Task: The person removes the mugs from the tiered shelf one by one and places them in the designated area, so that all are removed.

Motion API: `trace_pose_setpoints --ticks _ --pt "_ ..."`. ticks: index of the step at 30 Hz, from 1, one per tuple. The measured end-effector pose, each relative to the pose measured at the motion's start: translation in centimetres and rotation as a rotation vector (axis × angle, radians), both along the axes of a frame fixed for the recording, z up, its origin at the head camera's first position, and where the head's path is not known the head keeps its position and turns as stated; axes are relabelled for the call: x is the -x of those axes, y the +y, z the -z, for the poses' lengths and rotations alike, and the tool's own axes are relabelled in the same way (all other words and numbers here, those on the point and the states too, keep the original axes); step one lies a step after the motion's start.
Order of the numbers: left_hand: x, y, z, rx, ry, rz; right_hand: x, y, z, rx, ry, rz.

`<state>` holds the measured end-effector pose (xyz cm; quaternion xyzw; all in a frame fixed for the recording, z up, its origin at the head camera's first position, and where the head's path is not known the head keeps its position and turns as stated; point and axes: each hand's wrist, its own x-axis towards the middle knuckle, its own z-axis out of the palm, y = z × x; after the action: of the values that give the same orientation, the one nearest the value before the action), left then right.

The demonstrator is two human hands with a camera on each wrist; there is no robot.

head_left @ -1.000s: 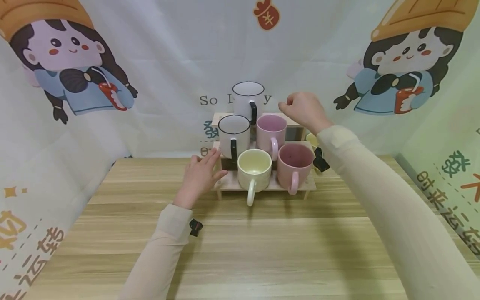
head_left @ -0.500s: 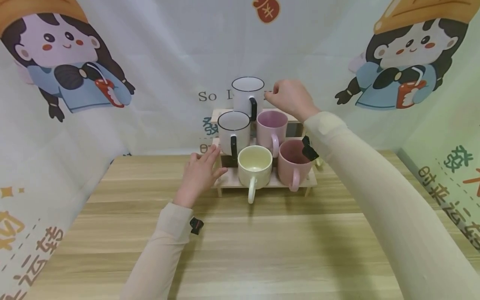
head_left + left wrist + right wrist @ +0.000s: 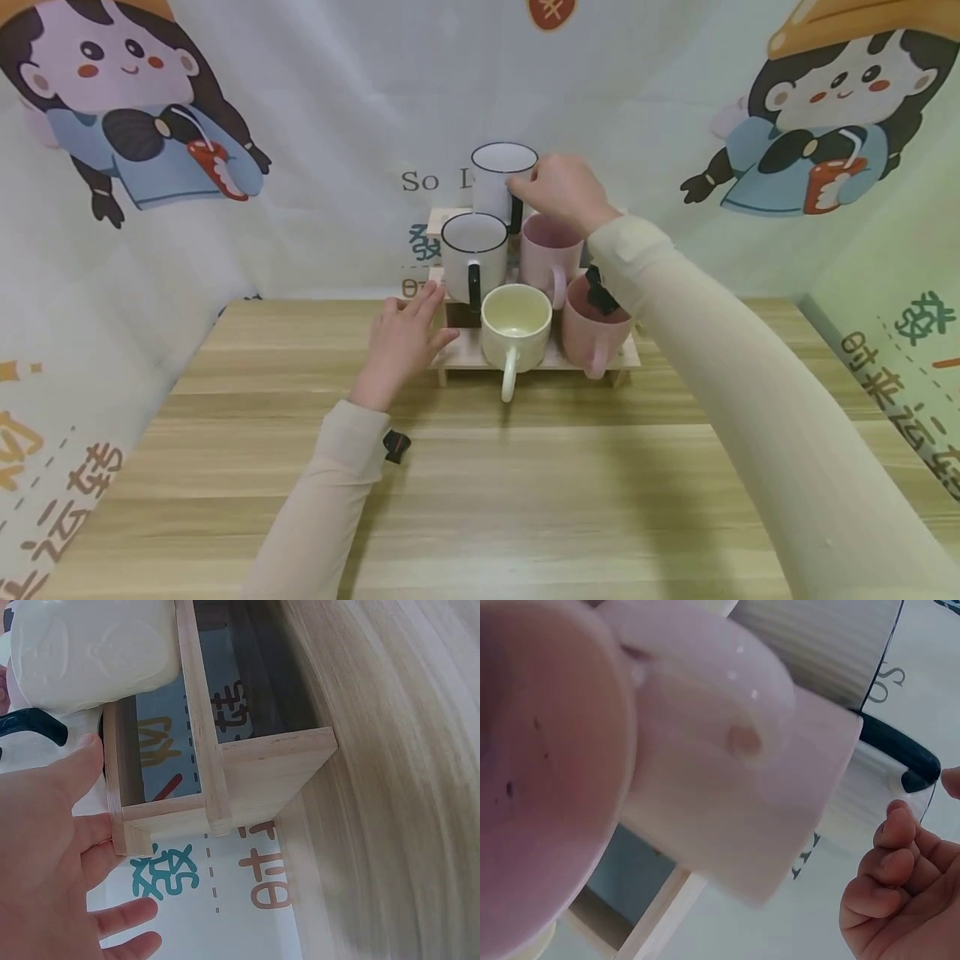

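A stepped wooden rack (image 3: 461, 358) bears several mugs. At its top stands a white mug (image 3: 491, 187) with a black rim and black handle (image 3: 900, 746). My right hand (image 3: 562, 192) is at that handle, its thumb and curled index finger apart on either side of it in the right wrist view. Below are another black-rimmed white mug (image 3: 457, 262) and a light pink mug (image 3: 542, 258). A cream mug (image 3: 516, 325) and a darker pink mug (image 3: 588, 337) fill the lowest step. My left hand (image 3: 405, 346), fingers extended, touches the rack's left side.
Under the rack lies a wood-grain table (image 3: 480, 483). A printed white cloth (image 3: 337, 167) hangs behind and at both sides. My right sleeve (image 3: 705, 358) passes over the right part of the table, partly covering the darker pink mug.
My right hand has moved left and come to the top white mug's black handle. My left hand stays at the rack's side. The mugs keep their places, while the head view shifts slightly.
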<state>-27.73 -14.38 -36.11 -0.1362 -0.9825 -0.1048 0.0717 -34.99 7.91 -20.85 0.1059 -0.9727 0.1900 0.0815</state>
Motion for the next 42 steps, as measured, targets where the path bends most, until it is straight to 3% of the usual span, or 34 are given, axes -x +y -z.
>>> trace_pose_setpoints --ticks 9,16,25,42 --pt "0.3 -0.1 -0.1 0.005 -0.032 -0.009 0.4 -2.0 1.0 -0.014 -0.037 0.037" --pt "-0.1 -0.1 -0.3 -0.003 -0.013 -0.019 0.4 -2.9 1.8 0.107 -0.048 0.079" --pt "-0.1 -0.1 -0.1 -0.004 -0.019 -0.016 0.4 -3.1 2.5 0.096 0.026 0.082" --pt "-0.3 0.1 -0.3 -0.018 -0.014 -0.024 0.4 -1.7 1.3 0.127 0.23 0.133"
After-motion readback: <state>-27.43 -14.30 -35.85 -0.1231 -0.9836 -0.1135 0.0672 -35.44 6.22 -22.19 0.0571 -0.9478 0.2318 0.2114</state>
